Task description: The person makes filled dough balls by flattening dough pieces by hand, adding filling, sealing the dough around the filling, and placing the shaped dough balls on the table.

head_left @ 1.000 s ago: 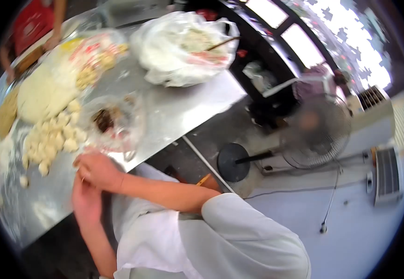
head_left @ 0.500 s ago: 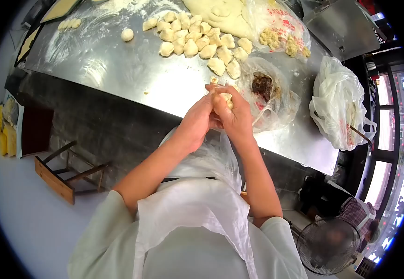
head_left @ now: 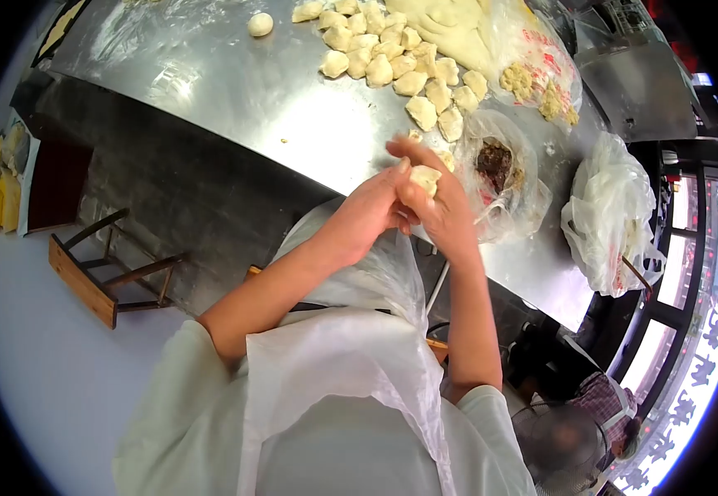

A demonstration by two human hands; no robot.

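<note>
Both hands are cupped together at the table's near edge around a small piece of dough (head_left: 425, 179). My left hand (head_left: 374, 205) is closed against it from the left, its fingers partly hidden. My right hand (head_left: 444, 208) wraps it from the right, with the upper fingers slightly blurred. The pale dough shows between the thumbs and fingers. Just beyond the hands lie several dough pieces (head_left: 409, 83) in a loose cluster. To the right sits an opened clear plastic bag with dark brown filling (head_left: 494, 163).
The steel table (head_left: 185, 112) carries a round dough ball (head_left: 260, 25), a large dough sheet (head_left: 450, 29) and crumbly yellowish lumps (head_left: 518, 81) on plastic. A white plastic bag (head_left: 611, 215) is at the right end. A wooden stool (head_left: 86, 281) stands left; a fan (head_left: 559, 442) and a person (head_left: 603, 401) are lower right.
The view has shifted, so the table contents appear further right and the far dough higher. Both hands stay around the dough piece, which shows more between the fingers now.
</note>
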